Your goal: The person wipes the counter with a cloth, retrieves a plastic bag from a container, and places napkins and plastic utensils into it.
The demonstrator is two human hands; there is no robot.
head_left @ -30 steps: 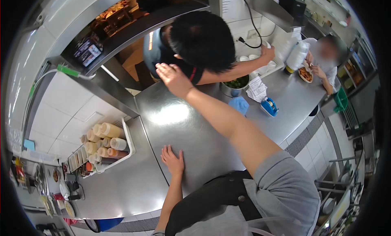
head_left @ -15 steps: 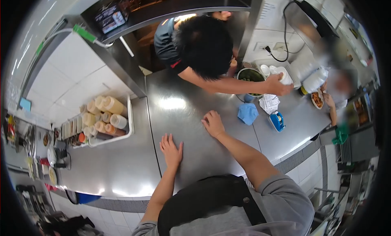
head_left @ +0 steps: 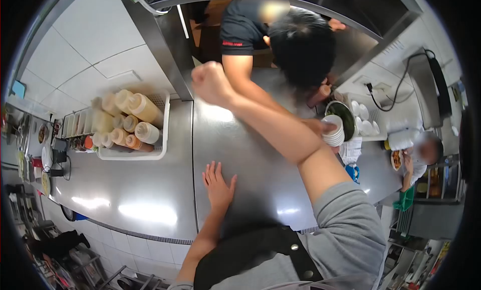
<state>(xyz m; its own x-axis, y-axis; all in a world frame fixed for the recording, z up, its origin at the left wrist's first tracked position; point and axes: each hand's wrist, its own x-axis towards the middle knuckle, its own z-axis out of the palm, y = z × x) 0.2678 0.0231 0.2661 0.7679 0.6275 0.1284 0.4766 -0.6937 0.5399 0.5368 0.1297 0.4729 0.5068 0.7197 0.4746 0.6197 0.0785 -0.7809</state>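
Note:
My left hand (head_left: 219, 186) lies flat on the steel counter (head_left: 260, 200), fingers spread, holding nothing. Lifted above the far part of the counter, my right hand (head_left: 213, 84) is closed in a fist and slightly blurred; no object shows in it. My right forearm crosses in front of a co-worker's arm (head_left: 239, 72). That person leans through the opening and has a hand at a stack of white cups (head_left: 334, 132), just beyond my right elbow. Behind the stack stands a round metal container (head_left: 345, 112) with green contents.
At the left, a white basket (head_left: 165, 146) holds several squeeze bottles (head_left: 147, 132). On the right are a blue tape dispenser (head_left: 352, 173), paper slips (head_left: 350, 151) and a tray of white cups (head_left: 370, 126). Another person (head_left: 416, 162) is beside a dish of food (head_left: 397, 160).
My right hand has risen off the counter, moved forward and left, and closed. My left hand stays flat. The co-worker's hand has brought a cup stack nearer. The view has shifted.

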